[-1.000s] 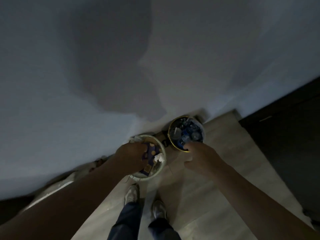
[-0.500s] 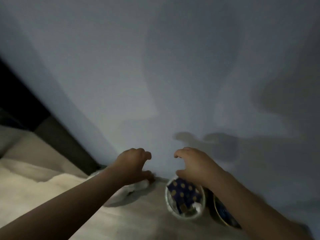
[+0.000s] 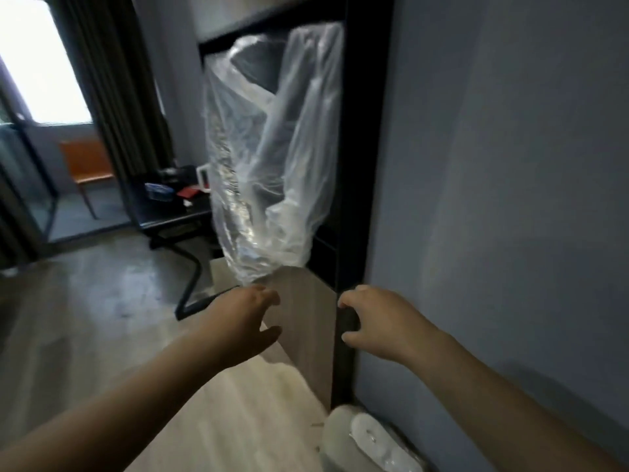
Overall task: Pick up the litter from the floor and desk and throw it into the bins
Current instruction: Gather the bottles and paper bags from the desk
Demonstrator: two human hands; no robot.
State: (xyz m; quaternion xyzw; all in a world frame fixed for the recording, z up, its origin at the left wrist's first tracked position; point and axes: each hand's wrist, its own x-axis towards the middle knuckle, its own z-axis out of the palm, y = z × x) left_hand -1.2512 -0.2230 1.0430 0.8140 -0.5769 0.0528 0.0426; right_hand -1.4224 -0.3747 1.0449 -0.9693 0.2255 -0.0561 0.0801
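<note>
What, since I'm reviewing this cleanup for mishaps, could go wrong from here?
1. The clear plastic bag hangs just above the left hand. Whether it is loose litter or a cover is unclear, so grabbing it might bin something wanted.
2. The desk holds small red and blue items; some may not be litter.
3. A white object lies on the floor by the right-hand wall, a possible trip hazard.

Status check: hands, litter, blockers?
Right hand open, empty. Clear plastic bag tail at left hand fingertips, grip unclear. Black desk beyond, items on it.
</note>
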